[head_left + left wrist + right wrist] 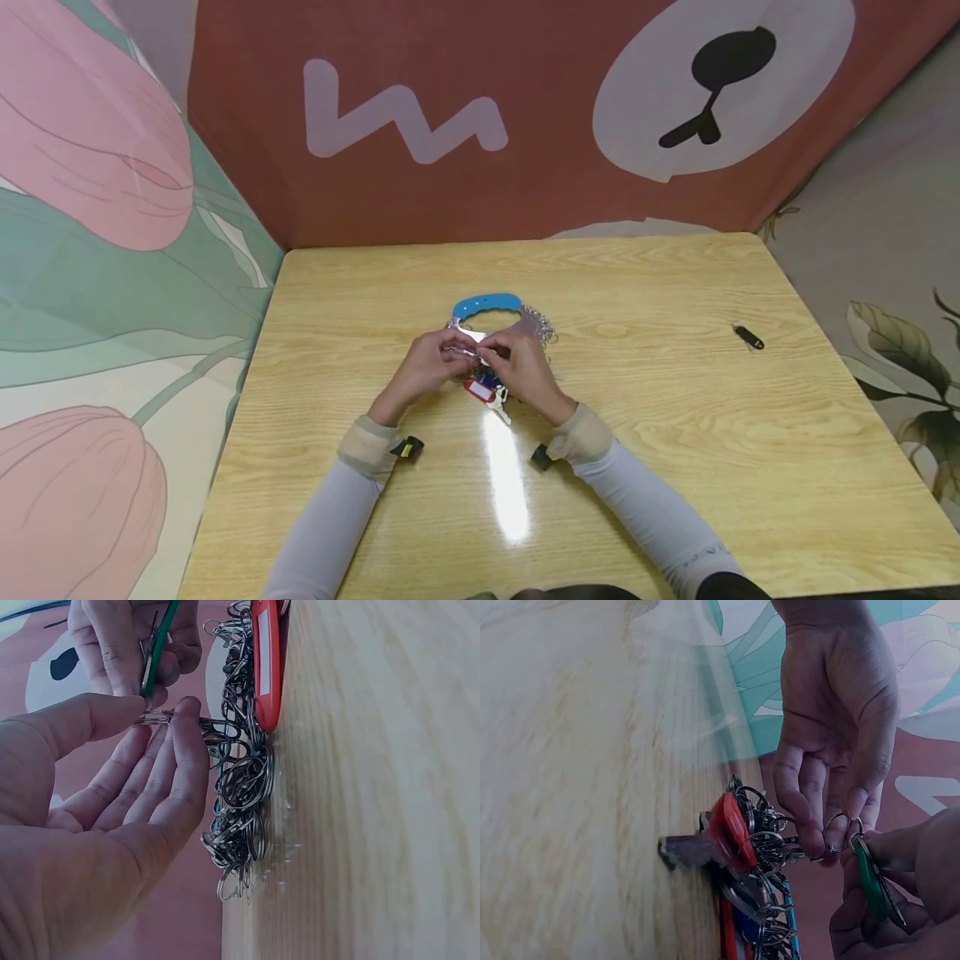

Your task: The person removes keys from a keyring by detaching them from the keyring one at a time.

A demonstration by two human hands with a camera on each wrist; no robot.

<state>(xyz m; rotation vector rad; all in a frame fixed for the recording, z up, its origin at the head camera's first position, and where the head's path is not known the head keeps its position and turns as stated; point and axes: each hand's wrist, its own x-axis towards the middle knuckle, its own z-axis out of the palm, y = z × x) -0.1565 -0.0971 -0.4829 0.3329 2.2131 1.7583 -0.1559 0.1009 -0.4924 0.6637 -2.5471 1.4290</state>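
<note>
My left hand (97, 825) pinches a small metal split ring (838, 832) between thumb and fingertips, the other fingers lying loose and nearly straight. My right hand (131, 645) is curled round a flat green key tag (871, 881), holding it just beside that ring, so the two hands meet above the heap. The ring looks thin, stiff and springy; I judge it light and slick, easy to let slip, so the hold belongs on its rim, with a nail to part the coils. The tag looks like hard smooth plastic, light, best held by its flat faces as I have it.

Under my hands, in the middle of the table (675, 433), lies a tangled pile of key rings (240, 787), many wire loops hooked through each other; I expect it to drag along as a clump if I pull one. A red plastic tag (267, 664) with a pale label window lies against the pile, and a key (686, 849) pokes out below it. Beyond the hands sits a blue curved holder (486, 304), seemingly a plastic band. A small black tag (748, 337) lies alone, well apart toward the right edge. The table is glossy pale wood grain, and it throws back a glare.
</note>
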